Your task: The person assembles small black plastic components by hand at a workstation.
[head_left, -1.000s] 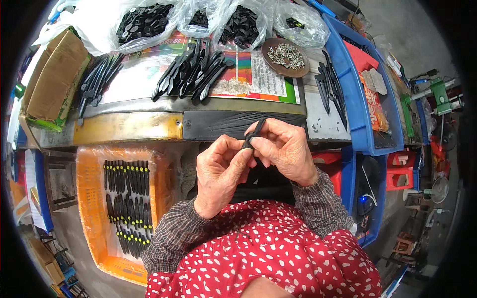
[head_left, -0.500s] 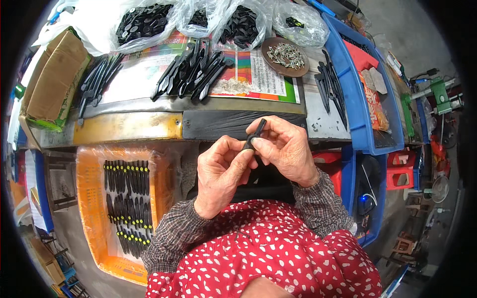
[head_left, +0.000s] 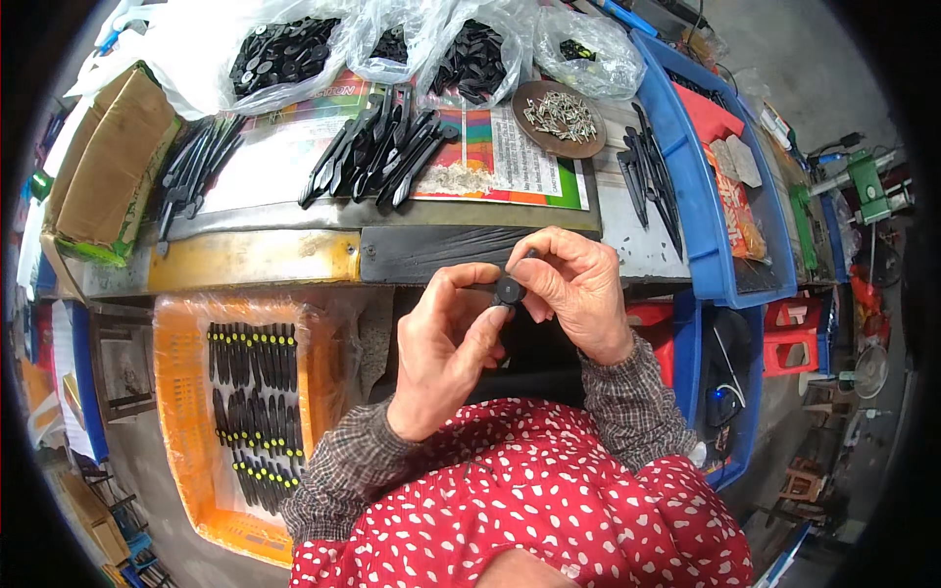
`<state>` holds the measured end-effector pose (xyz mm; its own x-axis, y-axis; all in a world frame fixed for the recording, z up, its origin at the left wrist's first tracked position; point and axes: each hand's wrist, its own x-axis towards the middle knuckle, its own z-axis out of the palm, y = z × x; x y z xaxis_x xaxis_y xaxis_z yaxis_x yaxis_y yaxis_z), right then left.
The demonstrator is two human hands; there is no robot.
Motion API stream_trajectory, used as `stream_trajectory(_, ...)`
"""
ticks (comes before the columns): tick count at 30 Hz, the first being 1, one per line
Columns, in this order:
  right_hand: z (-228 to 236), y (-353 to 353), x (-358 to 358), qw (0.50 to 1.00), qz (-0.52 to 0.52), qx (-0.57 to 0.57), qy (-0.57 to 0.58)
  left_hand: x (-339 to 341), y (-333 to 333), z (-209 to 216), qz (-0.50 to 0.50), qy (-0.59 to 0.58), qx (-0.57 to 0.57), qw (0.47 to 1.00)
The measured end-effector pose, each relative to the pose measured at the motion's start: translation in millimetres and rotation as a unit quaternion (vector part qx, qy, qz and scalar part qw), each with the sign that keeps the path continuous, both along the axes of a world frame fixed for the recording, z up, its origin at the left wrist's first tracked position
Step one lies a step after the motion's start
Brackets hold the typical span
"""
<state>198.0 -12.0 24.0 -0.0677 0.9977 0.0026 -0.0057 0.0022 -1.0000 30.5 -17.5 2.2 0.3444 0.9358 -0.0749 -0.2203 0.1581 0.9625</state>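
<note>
Between my hands is a small black plastic part with a round disc end [head_left: 509, 290], held just in front of the bench edge. My left hand [head_left: 446, 338] pinches it from the left, thumb below the disc. Thumb and forefinger of my right hand [head_left: 573, 294] close on its upper right side. On the bench beyond lie a pile of black plastic strips [head_left: 377, 147] and a brown round dish [head_left: 537, 137] of small silvery metal pins [head_left: 564, 116]. Most of the held part is hidden by my fingers.
An orange crate [head_left: 176, 412] at lower left holds rows of black parts with yellow-green dots [head_left: 253, 355]. Clear bags of black pieces [head_left: 284, 54] line the back. A cardboard box [head_left: 113, 167] stands left, a blue bin [head_left: 720, 250] right. More black strips [head_left: 652, 181] lie near the bin.
The black part has been turned: its stem stuck up before, and now its round disc face shows. Both hands remain in nearly the same place, fingers shifted around it.
</note>
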Motion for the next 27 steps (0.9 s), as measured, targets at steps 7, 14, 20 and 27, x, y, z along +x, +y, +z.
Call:
stream_trajectory(7, -1, -3, -10, 0.996, -0.071, 0.031, -0.032, 4, 1, -2, 0.103, 0.21, 0.338, 0.912)
stream_trajectory(14, 10, 3, -3, 0.988, -0.055, 0.066, -0.129, 3, 9, -5, 0.093, 0.182, 0.341, 0.918)
stream_trajectory(20, 46, 48, 36, 0.94, -0.037, 0.177, -0.288, 0, 17, -11, 0.029, 0.097, 0.215, 0.971)
stream_trajectory(27, 43, 164, 116, 0.781, -0.192, 0.285, -0.521, -3, 29, -2, 0.004, 0.018, 0.146, 0.989)
